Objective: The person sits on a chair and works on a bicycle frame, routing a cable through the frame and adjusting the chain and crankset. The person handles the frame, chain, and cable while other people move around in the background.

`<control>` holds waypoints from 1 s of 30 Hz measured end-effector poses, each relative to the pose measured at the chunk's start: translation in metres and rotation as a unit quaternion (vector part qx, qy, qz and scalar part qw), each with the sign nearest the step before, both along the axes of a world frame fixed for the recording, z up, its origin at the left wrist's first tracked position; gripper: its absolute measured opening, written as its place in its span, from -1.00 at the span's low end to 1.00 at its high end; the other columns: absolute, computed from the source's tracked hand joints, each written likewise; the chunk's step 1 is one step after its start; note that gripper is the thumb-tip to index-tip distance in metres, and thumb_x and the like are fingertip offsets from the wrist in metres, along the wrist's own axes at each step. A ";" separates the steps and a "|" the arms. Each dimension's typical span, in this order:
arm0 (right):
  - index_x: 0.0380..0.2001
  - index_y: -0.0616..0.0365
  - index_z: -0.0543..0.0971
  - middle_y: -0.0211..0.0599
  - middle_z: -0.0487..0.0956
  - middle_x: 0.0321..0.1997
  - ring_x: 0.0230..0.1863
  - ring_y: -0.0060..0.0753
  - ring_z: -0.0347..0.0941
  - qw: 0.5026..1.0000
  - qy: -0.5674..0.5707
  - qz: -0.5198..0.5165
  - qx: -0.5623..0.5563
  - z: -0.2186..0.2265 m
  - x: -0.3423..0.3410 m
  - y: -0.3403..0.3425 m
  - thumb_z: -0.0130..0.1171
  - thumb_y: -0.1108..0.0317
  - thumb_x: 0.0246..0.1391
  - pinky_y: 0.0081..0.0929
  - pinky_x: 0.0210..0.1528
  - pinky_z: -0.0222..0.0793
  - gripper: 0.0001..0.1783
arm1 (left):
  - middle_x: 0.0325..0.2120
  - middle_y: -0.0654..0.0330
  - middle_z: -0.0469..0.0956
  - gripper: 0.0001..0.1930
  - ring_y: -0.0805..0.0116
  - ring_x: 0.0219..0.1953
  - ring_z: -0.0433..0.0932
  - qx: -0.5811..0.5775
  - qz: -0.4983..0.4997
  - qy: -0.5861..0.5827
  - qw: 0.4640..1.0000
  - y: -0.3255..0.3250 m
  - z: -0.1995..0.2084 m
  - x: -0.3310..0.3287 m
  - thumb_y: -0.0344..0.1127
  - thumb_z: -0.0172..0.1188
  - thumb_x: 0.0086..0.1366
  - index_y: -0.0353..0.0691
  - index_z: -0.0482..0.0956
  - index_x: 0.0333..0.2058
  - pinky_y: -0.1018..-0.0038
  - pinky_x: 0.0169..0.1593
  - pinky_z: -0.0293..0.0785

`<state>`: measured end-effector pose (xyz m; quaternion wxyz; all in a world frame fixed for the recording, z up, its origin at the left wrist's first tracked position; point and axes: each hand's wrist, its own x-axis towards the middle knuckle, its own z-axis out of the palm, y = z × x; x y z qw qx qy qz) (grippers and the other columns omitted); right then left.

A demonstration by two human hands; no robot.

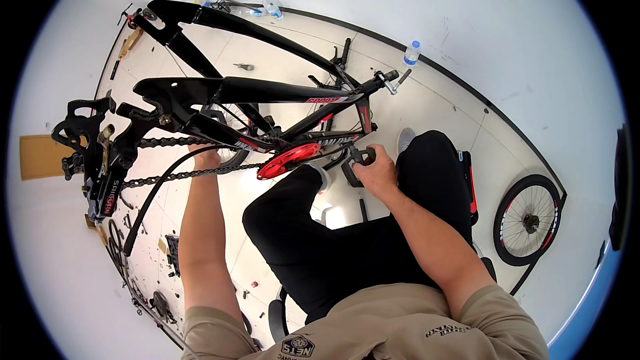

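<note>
An upturned black bicycle frame with red and white markings fills the upper left of the head view. My right hand is closed around a black pedal at the end of the crank arm. Beside it sits a red chainring, with the chain running left to a black rear derailleur. My left hand reaches up behind the lower run of chain, near the frame's rear stays. Its fingers are mostly hidden there. From the derailleur a black cable housing curves down.
A loose wheel leans against the wall at right. Along the wall base stand clear plastic bottles. Small parts lie scattered over the pale floor at lower left, near a cardboard piece. My knees are close beneath the frame.
</note>
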<state>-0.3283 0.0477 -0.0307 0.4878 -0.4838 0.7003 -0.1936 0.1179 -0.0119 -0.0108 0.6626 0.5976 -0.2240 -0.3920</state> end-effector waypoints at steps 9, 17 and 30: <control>-0.06 0.14 0.51 -0.25 0.61 -0.26 -0.23 -0.26 0.55 0.995 -0.093 -0.034 0.029 -0.018 -0.006 -0.004 0.34 0.19 -0.20 -0.33 -0.09 0.44 -0.43 | -0.32 0.18 0.54 -0.61 0.34 -0.33 0.57 -0.005 -0.028 -0.079 0.997 0.002 -0.002 -0.013 -0.54 0.28 0.13 -0.28 0.44 -0.05 0.41 -0.18 0.54; -0.02 0.10 0.50 -0.26 0.61 -0.27 -0.21 -0.25 0.56 0.998 -0.059 -0.011 0.016 -0.009 -0.001 -0.001 0.36 0.15 -0.19 -0.32 -0.08 0.44 -0.39 | -0.23 0.24 0.49 -0.50 0.41 -0.24 0.49 0.077 -0.084 -0.384 0.916 0.008 -0.007 0.016 -0.41 0.30 0.14 -0.29 0.39 0.07 0.49 -0.12 0.47; 0.00 0.07 0.47 -0.25 0.62 -0.26 -0.20 -0.19 0.57 0.999 -0.030 -0.010 0.026 -0.010 -0.003 -0.001 0.34 0.15 -0.19 -0.26 -0.07 0.45 -0.39 | -0.56 0.28 0.45 -0.74 0.46 -0.55 0.35 0.120 -0.096 -0.216 0.964 0.008 0.037 -0.030 -0.13 0.00 0.42 -0.18 0.45 -0.35 0.50 -0.53 0.28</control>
